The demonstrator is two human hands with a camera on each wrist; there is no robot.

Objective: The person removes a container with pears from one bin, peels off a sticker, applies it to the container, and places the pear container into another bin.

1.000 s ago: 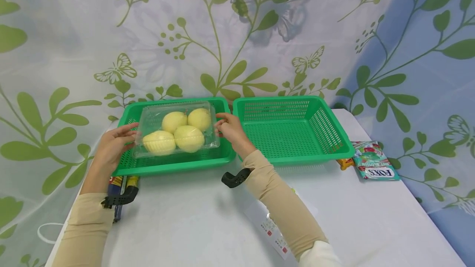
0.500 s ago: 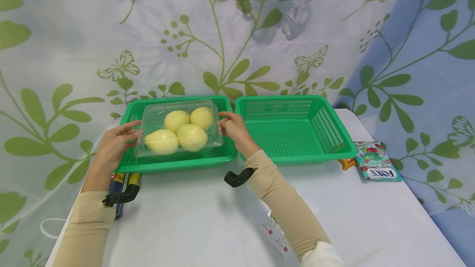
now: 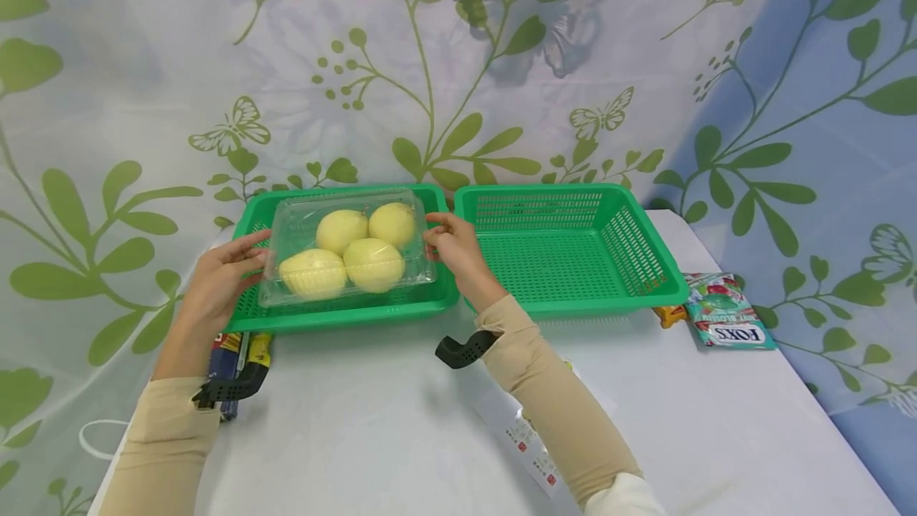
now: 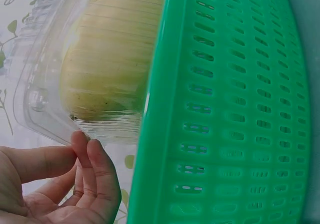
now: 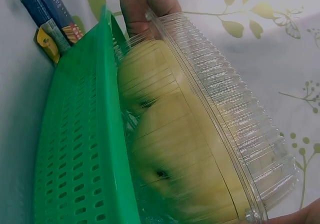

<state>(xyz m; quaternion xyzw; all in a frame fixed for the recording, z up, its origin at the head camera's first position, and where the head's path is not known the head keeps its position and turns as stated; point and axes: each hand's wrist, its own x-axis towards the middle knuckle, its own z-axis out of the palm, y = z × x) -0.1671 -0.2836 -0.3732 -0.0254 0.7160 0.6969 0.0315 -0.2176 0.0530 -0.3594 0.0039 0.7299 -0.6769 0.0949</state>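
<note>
Pinching the clear box (image 3: 297, 229), left hand (image 3: 217, 281) and right hand (image 3: 458, 252) hold it — right end slightly higher than before.

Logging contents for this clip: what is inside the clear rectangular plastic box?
Four pale yellow, roundish fruits show inside the clear rectangular plastic box; anything directly beneath them is covered.

Here's the left basket (image 3: 344, 318), right basket (image 3: 580, 308) beside it at three o'clock, curtain (image 3: 286, 46) behind at twelve. Over the left basket, the box (image 3: 292, 233): fruit (image 3: 374, 263) inside, left hand (image 3: 218, 277) at the box's nine, right hand (image 3: 457, 253) at three. Bag (image 3: 727, 313) at the right basket's four, packs (image 3: 223, 361) at the left one's seven!
</note>
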